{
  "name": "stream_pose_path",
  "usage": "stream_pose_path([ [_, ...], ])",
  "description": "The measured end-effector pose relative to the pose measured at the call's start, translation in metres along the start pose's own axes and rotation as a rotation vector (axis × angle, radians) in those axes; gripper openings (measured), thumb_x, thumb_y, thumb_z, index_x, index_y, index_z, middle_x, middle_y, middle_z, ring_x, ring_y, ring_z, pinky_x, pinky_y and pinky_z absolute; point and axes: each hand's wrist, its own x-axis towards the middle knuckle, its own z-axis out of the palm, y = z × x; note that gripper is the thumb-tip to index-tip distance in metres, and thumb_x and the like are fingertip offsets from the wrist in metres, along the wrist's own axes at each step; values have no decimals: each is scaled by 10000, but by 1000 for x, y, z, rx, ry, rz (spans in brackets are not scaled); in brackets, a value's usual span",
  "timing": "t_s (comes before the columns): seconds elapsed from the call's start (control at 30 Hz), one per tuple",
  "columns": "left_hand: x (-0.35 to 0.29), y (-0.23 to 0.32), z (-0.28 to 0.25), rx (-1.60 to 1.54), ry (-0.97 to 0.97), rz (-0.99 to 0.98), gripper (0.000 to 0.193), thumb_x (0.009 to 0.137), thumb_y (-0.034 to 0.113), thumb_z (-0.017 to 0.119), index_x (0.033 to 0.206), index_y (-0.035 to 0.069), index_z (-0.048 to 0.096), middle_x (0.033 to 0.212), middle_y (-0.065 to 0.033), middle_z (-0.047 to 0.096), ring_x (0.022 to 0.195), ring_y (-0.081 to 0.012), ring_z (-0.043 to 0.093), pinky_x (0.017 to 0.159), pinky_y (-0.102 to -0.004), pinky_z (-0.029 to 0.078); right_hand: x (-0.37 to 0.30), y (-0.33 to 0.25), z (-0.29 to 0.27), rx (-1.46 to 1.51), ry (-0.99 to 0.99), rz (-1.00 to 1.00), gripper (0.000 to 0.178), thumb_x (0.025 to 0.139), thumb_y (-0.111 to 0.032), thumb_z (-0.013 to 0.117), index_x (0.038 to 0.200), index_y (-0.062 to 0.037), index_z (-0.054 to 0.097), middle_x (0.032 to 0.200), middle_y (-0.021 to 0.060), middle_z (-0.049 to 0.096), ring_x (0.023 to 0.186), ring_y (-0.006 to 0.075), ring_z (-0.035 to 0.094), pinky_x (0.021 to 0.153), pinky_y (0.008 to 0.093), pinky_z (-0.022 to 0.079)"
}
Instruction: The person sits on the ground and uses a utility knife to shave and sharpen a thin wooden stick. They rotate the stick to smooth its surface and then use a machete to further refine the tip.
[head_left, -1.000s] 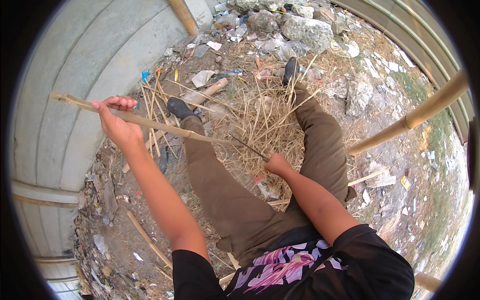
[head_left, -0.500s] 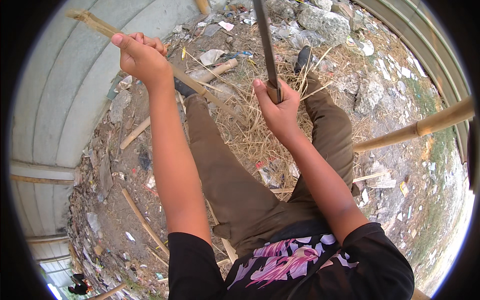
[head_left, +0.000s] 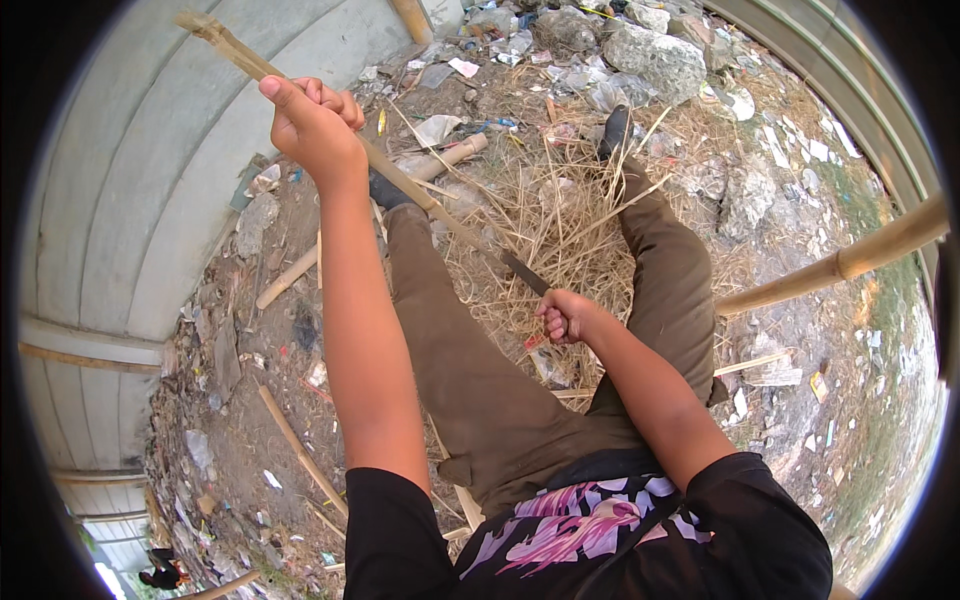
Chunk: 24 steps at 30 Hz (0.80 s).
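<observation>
My left hand (head_left: 318,135) is closed around a long split bamboo strip (head_left: 408,186), held at upper left. The strip slants from the top left down to the middle, above my left leg. Lower and to the right, my right hand (head_left: 567,316) grips a large knife; its handle is mostly hidden in my fist. The dark blade (head_left: 524,272) points up and left, and its far part meets or overlaps the strip's lower end. Whether the blade is cutting into the strip cannot be made out.
Thin bamboo shavings (head_left: 575,235) lie heaped between my outstretched legs. Cut bamboo pieces (head_left: 290,278) rest on the littered ground at left. A bamboo pole (head_left: 840,262) juts in from the right. Rocks (head_left: 655,62) sit ahead, and a grey panel wall (head_left: 130,190) stands at left.
My right hand has come down toward me, and the knife has swung from pointing upward to lying at the strip's lower end. My left hand, with the strip, has shifted slightly right and down.
</observation>
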Motion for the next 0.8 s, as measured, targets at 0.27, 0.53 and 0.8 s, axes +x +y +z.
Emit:
stream_pose_path([
  [0.27, 2, -6, -12, 161, 185, 61, 630, 1063, 608, 379, 723, 78, 380, 547, 9, 317, 427, -110, 369, 399, -287, 338, -158, -32, 156, -672, 331, -1414, 272, 879, -187, 681, 677, -59, 549, 585, -49, 490, 562, 45, 411, 512, 283, 337],
  [0.53, 16, -13, 1, 179, 162, 11, 612, 1075, 580, 363, 750, 64, 407, 535, -7, 345, 426, -112, 388, 393, -280, 343, -30, 37, 58, -780, 508, -1455, 260, 953, -160, 684, 757, -16, 591, 583, 61, 538, 520, 145, 501, 512, 352, 417],
  [0.8, 18, -17, -23, 2, 87, -80, 645, 1041, 652, 393, 763, 70, 394, 557, 29, 253, 440, -106, 271, 430, -302, 247, -37, 32, 40, -523, 341, -311, 197, 861, -174, 657, 777, -1, 616, 652, 85, 599, 520, 215, 559, 454, 365, 422],
])
